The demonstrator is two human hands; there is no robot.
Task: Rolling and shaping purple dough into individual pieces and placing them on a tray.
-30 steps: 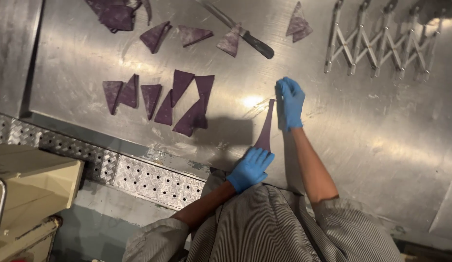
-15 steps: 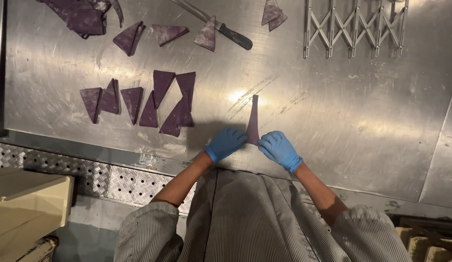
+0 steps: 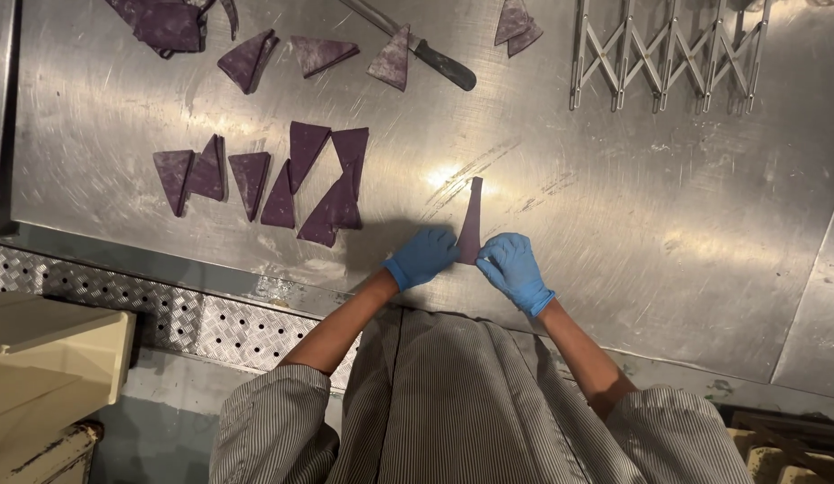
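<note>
My left hand and right hand pinch the wide end of a purple dough triangle lying on the steel bench.

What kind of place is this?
Likely a commercial bakery or pastry kitchen. Gloved hands, left hand and right hand, pinch a purple dough triangle on a steel worktable; more cut triangles, a knife and an expandable multi-wheel dough cutter lie nearby.

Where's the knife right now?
In the head view the knife lies at the top centre of the steel table, its blade under a purple dough triangle, left of the expandable cutter and far from both hands.
</note>
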